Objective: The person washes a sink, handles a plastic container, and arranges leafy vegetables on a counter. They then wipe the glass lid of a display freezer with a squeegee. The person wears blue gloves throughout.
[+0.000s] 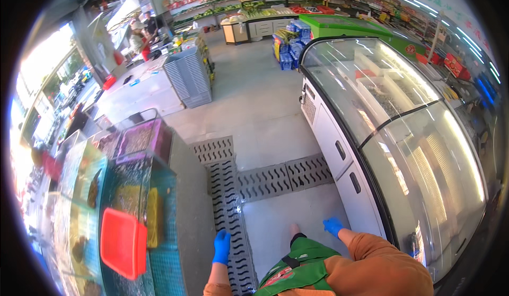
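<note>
My left hand (pixel 222 247), in a blue glove, hangs over the slotted floor drain covers (pixel 224 200), beside the side wall of a fish tank (pixel 191 212). Its fingers look curled; no object shows in it. My right hand (pixel 333 226), also blue-gloved, is in the air near the white doors of a glass-topped display freezer (pixel 352 176). It holds nothing, and its slightly bent fingers are a little apart. Below me are my green apron (pixel 304 252) and orange-brown sleeve (pixel 381 260). Stacked red plastic baskets (pixel 123 242) rest on the tank at my left, apart from my hand.
Beyond the tank, a purple crate (pixel 141 139) sits near a stack of grey baskets (pixel 189 77) beside a counter (pixel 139 91). A person in a white cap (pixel 138 37) stands behind it. Packs of bottled water (pixel 292 45) stand by a green chest freezer (pixel 342 25).
</note>
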A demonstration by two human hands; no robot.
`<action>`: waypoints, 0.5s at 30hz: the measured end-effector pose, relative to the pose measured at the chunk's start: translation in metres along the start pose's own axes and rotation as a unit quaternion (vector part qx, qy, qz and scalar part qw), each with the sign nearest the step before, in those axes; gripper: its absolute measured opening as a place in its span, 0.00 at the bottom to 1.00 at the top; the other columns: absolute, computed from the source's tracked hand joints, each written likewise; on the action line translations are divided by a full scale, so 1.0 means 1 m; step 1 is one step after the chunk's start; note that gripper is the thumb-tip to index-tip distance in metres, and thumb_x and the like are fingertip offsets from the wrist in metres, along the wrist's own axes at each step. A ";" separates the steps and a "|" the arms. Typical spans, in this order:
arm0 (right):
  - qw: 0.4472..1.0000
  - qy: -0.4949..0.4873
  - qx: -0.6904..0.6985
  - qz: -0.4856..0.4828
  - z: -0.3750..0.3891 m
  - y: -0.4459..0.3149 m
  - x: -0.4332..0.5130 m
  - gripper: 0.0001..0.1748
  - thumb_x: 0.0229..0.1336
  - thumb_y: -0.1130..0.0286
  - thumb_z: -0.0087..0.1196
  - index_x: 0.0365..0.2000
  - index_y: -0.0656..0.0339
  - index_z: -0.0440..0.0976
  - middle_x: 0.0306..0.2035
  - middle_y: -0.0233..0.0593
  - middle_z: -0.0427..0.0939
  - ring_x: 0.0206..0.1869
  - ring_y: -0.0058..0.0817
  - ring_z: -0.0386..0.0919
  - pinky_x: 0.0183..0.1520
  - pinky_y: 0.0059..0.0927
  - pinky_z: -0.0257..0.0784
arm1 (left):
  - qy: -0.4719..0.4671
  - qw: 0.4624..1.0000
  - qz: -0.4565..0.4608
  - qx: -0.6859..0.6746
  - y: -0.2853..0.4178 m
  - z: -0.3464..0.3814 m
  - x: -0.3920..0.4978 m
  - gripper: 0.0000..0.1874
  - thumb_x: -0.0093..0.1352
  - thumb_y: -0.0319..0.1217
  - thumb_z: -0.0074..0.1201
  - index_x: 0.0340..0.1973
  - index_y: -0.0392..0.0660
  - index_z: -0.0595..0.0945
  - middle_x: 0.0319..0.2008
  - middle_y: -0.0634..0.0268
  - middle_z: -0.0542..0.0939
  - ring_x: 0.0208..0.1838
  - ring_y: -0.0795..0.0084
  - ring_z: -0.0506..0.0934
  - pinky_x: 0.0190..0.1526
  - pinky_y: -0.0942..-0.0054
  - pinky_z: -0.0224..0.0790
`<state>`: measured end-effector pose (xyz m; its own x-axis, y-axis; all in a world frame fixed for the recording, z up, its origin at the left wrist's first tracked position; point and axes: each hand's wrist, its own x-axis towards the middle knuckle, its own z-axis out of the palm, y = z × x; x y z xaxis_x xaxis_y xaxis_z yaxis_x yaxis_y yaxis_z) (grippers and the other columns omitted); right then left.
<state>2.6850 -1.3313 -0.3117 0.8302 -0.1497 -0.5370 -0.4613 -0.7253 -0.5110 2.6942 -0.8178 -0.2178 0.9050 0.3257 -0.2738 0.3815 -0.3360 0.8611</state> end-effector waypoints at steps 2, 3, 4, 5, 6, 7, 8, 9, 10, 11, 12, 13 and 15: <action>0.998 -0.051 -0.028 0.040 0.003 0.008 0.019 0.27 0.58 0.52 0.44 0.25 0.67 0.78 0.28 0.52 0.80 0.31 0.44 0.78 0.40 0.41 0.71 | -0.035 0.997 0.067 -0.014 0.042 0.023 0.086 0.24 0.65 0.36 0.55 0.53 0.34 0.74 0.51 0.50 0.76 0.53 0.60 0.75 0.54 0.66 0.66; 0.990 -0.088 -0.012 0.106 0.003 0.012 0.021 0.28 0.58 0.50 0.44 0.28 0.68 0.79 0.31 0.55 0.80 0.36 0.44 0.79 0.44 0.40 0.71 | -0.055 0.995 0.079 -0.041 0.064 0.034 0.117 0.24 0.65 0.36 0.55 0.53 0.34 0.73 0.51 0.50 0.76 0.57 0.60 0.73 0.57 0.67 0.64; 0.988 -0.091 -0.042 0.117 -0.001 0.019 0.026 0.30 0.57 0.47 0.43 0.35 0.68 0.77 0.37 0.56 0.78 0.42 0.45 0.77 0.48 0.41 0.69 | -0.062 0.993 0.084 -0.051 0.080 0.048 0.140 0.25 0.65 0.36 0.55 0.54 0.34 0.73 0.52 0.49 0.75 0.57 0.59 0.73 0.57 0.66 0.64; 0.986 -0.092 -0.067 0.125 -0.006 0.022 0.034 0.33 0.57 0.44 0.42 0.41 0.68 0.76 0.43 0.58 0.76 0.48 0.47 0.74 0.53 0.41 0.66 | -0.069 0.991 0.095 -0.060 0.099 0.061 0.164 0.26 0.65 0.37 0.56 0.54 0.34 0.73 0.53 0.48 0.75 0.57 0.58 0.72 0.57 0.65 0.64; 0.984 -0.092 -0.088 0.127 -0.012 0.019 0.048 0.37 0.57 0.41 0.42 0.47 0.67 0.74 0.49 0.59 0.74 0.55 0.48 0.72 0.58 0.41 0.64 | -0.073 0.989 0.112 -0.065 0.117 0.068 0.189 0.27 0.64 0.37 0.56 0.55 0.34 0.72 0.54 0.48 0.74 0.57 0.57 0.72 0.57 0.64 0.64; 0.980 -0.086 -0.093 0.156 -0.023 0.010 0.070 0.41 0.55 0.38 0.41 0.52 0.67 0.68 0.54 0.58 0.68 0.59 0.49 0.65 0.61 0.42 0.58 | -0.070 0.992 0.101 0.005 0.125 0.071 0.213 0.28 0.64 0.38 0.57 0.55 0.34 0.72 0.55 0.47 0.73 0.58 0.55 0.71 0.58 0.64 0.63; 0.975 -0.078 -0.098 0.186 -0.036 0.002 0.091 0.45 0.54 0.35 0.40 0.57 0.66 0.63 0.60 0.58 0.62 0.63 0.50 0.59 0.65 0.43 0.52 | -0.066 0.991 0.089 0.075 0.121 0.071 0.232 0.30 0.63 0.39 0.58 0.56 0.33 0.71 0.55 0.46 0.72 0.59 0.53 0.71 0.58 0.63 0.63; 0.967 -0.083 -0.098 0.221 -0.039 -0.009 0.098 0.50 0.53 0.32 0.39 0.62 0.65 0.57 0.65 0.57 0.56 0.68 0.51 0.53 0.69 0.43 0.45 | -0.066 0.983 0.070 0.154 0.109 0.065 0.243 0.32 0.62 0.40 0.59 0.56 0.33 0.70 0.56 0.45 0.71 0.59 0.52 0.70 0.58 0.62 0.63; 0.957 -0.134 -0.078 0.244 -0.060 -0.045 0.114 0.59 0.48 0.25 0.37 0.66 0.64 0.46 0.69 0.53 0.46 0.72 0.51 0.38 0.72 0.45 0.28 | -0.035 0.980 0.040 0.191 0.078 0.046 0.248 0.34 0.60 0.41 0.60 0.57 0.33 0.70 0.57 0.43 0.70 0.59 0.50 0.69 0.58 0.61 0.63; 0.966 -0.115 -0.069 0.220 -0.066 -0.052 0.143 0.60 0.46 0.24 0.36 0.66 0.63 0.46 0.69 0.54 0.45 0.72 0.50 0.38 0.72 0.46 0.26 | -0.011 0.977 0.028 0.212 0.043 0.040 0.262 0.36 0.59 0.42 0.61 0.57 0.33 0.69 0.57 0.42 0.69 0.59 0.47 0.68 0.58 0.59 0.62; 0.978 -0.107 -0.059 0.169 -0.068 -0.079 0.181 0.61 0.45 0.23 0.36 0.66 0.62 0.47 0.69 0.55 0.44 0.72 0.50 0.37 0.71 0.47 0.24 | 0.069 0.975 0.026 0.209 -0.031 0.003 0.272 0.37 0.57 0.41 0.61 0.57 0.33 0.69 0.56 0.40 0.69 0.59 0.45 0.68 0.59 0.58 0.62; 0.976 -0.091 -0.043 0.191 -0.090 -0.096 0.203 0.61 0.45 0.22 0.35 0.67 0.60 0.46 0.69 0.55 0.41 0.72 0.50 0.35 0.71 0.49 0.23 | 0.070 0.976 -0.056 0.200 -0.044 0.006 0.269 0.37 0.57 0.41 0.62 0.57 0.34 0.69 0.55 0.43 0.71 0.59 0.50 0.69 0.60 0.59 0.61; 0.980 -0.062 -0.047 0.184 -0.139 -0.152 0.251 0.61 0.45 0.21 0.34 0.67 0.59 0.45 0.70 0.54 0.37 0.72 0.52 0.33 0.70 0.51 0.20 | 0.024 0.956 -0.104 0.274 -0.045 0.007 0.261 0.30 0.58 0.39 0.62 0.53 0.39 0.73 0.48 0.53 0.77 0.48 0.59 0.75 0.50 0.64 0.69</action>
<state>3.0067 -1.3518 -0.2757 0.5660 -0.3336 -0.7539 -0.6867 -0.6967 -0.2074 2.9141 -0.7239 -0.3313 0.7944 0.4720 -0.3823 0.6053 -0.6680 0.4330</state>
